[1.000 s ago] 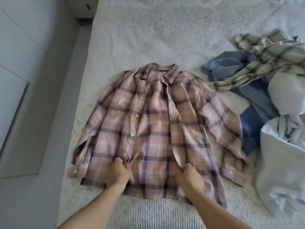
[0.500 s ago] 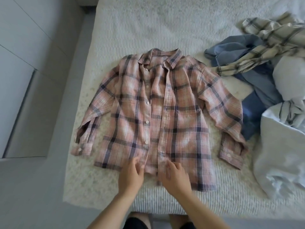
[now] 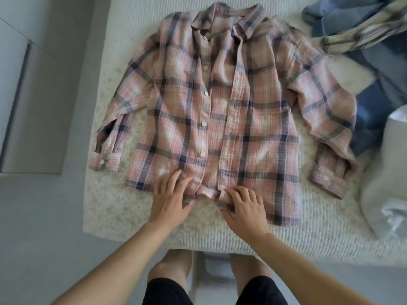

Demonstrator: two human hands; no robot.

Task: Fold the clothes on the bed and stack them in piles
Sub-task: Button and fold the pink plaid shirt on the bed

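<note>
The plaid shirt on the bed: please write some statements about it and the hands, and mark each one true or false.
1. The pink shirt lies spread out, front up. True.
2. Both hands are at its collar. False: the left hand and the right hand are at the bottom hem.
3. The shirt is fully buttoned. False: the front is open, at least in its upper part.
4. More clothes lie to the right of it. True.
5. The sleeves are folded across the front. False: both lie out at the sides.
</note>
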